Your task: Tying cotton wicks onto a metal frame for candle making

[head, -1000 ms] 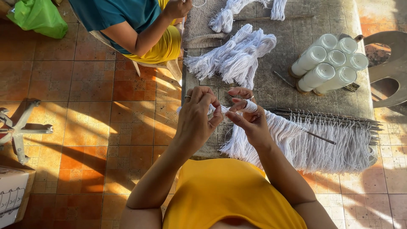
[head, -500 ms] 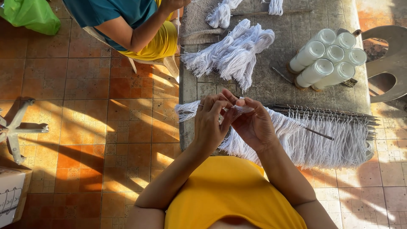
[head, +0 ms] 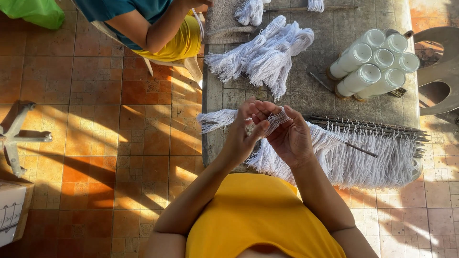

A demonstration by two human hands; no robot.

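A bundle of white yarn strands [head: 277,118] is pinched between the left hand [head: 244,136] and right hand [head: 289,136] above a grey concrete table [head: 354,14]. Behind lie yarn tassels [head: 267,55], white spools [head: 375,64]; terracotta floor tiles [head: 95,143] alongside.

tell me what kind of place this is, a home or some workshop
Probably a small craft workshop making things from white yarn, perhaps on a tiled patio. Both hands, left hand and right hand, work a yarn bundle over a concrete table bearing cut yarn bundles, thread cones and a fringed rod.
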